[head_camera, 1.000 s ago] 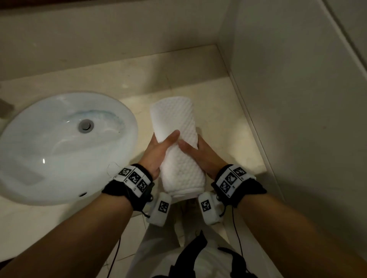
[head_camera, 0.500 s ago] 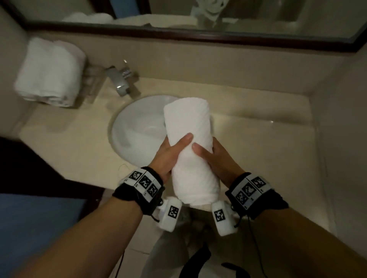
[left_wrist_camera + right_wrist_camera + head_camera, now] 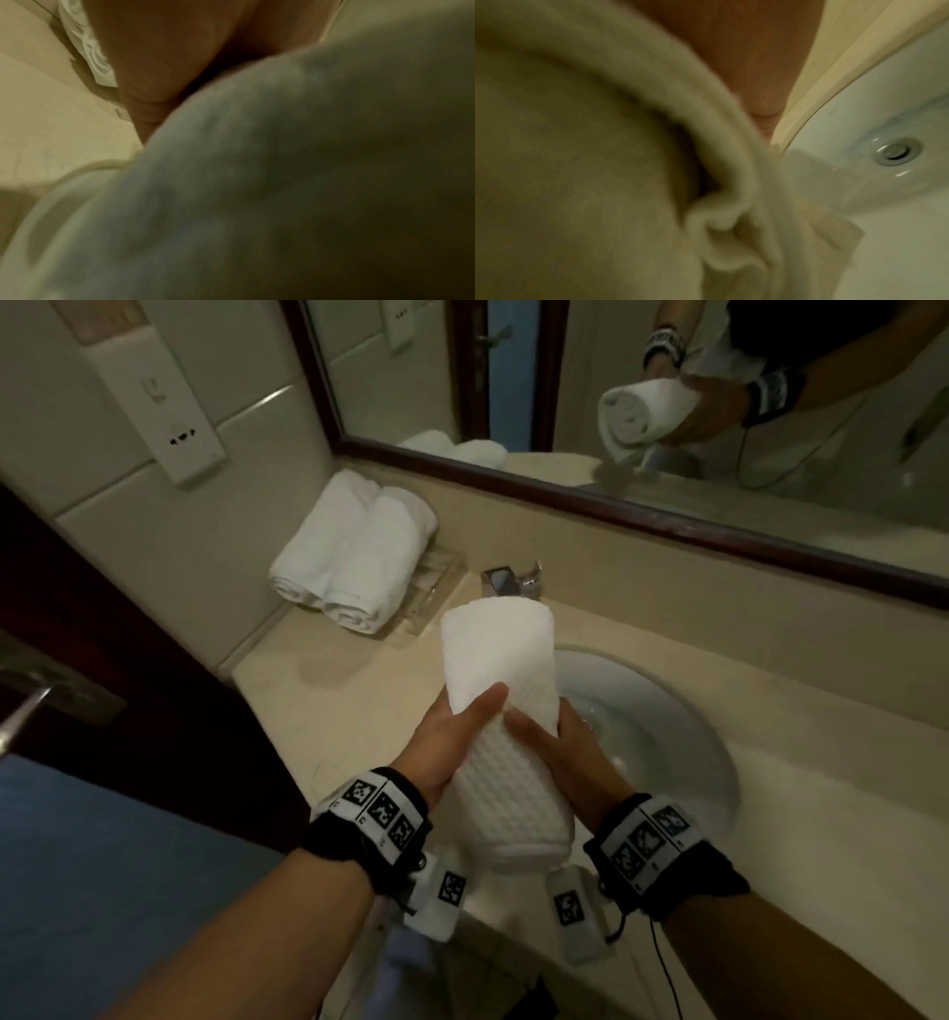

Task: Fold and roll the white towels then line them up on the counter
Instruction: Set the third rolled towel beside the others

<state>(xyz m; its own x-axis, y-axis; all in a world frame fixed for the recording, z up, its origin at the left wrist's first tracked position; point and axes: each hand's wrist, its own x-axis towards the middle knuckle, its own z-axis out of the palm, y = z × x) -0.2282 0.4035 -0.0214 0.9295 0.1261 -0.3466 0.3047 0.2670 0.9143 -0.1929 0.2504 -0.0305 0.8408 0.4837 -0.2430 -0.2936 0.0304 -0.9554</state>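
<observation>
A rolled white waffle-textured towel [image 3: 506, 711] is held in the air over the left edge of the sink [image 3: 683, 747], its long axis pointing away from me. My left hand [image 3: 452, 742] grips its left side with the thumb across the top. My right hand [image 3: 560, 752] grips its right side the same way. The wrist views are blurred and filled by the towel [image 3: 282, 182] [image 3: 590, 162] with a bit of palm behind. Two rolled white towels [image 3: 354, 557] lie side by side at the back left of the beige counter [image 3: 328, 711], against the wall.
A chrome tap [image 3: 513, 580] stands behind the sink, with a clear tray [image 3: 436, 593] under the stored towels. A framed mirror [image 3: 667, 403] runs along the back wall. A dark door with a metal handle [image 3: 20, 716] is at the left.
Both hands carried the rolled towel from the counter right of the sink leftward across the basin. My head turned left, bringing the two stored towels and the mirror into view.
</observation>
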